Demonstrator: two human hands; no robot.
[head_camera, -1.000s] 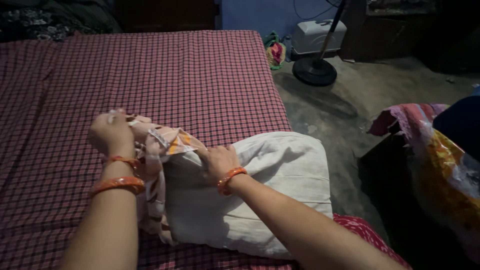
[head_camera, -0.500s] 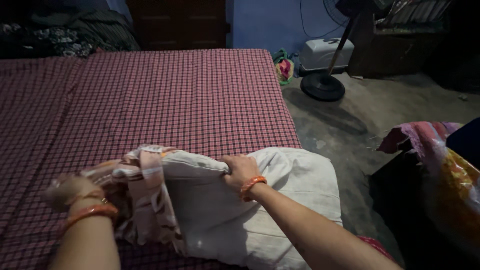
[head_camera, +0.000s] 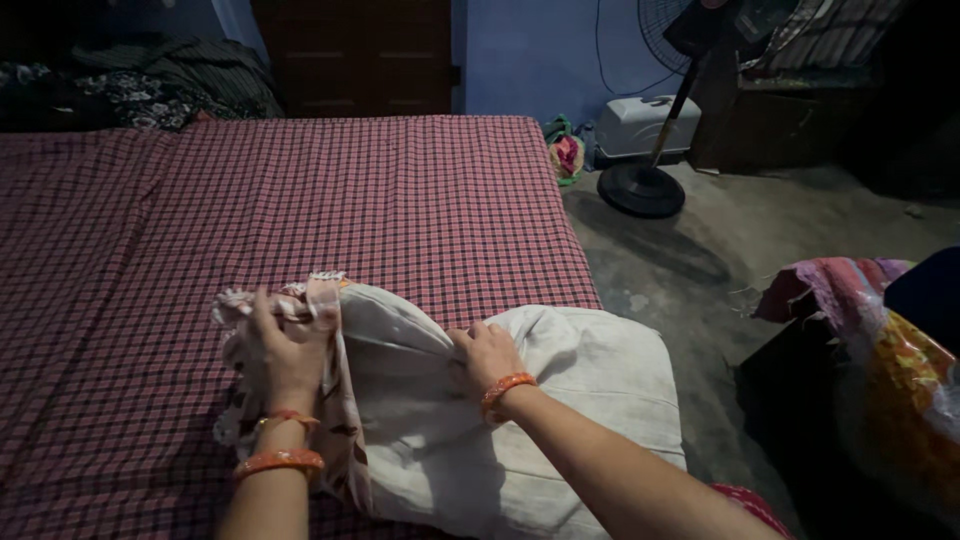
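A white pillow (head_camera: 560, 400) lies at the near edge of a bed covered in a red checked sheet (head_camera: 330, 210). A pale patterned pillowcase (head_camera: 330, 420) is bunched over the pillow's left end. My left hand (head_camera: 285, 350) grips the bunched edge of that pillowcase. Beside it, my right hand (head_camera: 490, 355) presses down on the pillow and pinches its fabric just right of the case's opening. Orange bangles ring both wrists.
A standing fan's round base (head_camera: 640, 190) and a white box (head_camera: 645, 125) stand on the concrete floor right of the bed. Colourful cloth (head_camera: 890, 330) is heaped at the right edge. Dark bedding (head_camera: 150, 85) lies at the bed's far end.
My left hand swung down and out to the left, then came back onto the pillowcase edge. The case now sits further over the pillow's end. My right hand stayed on the pillow.
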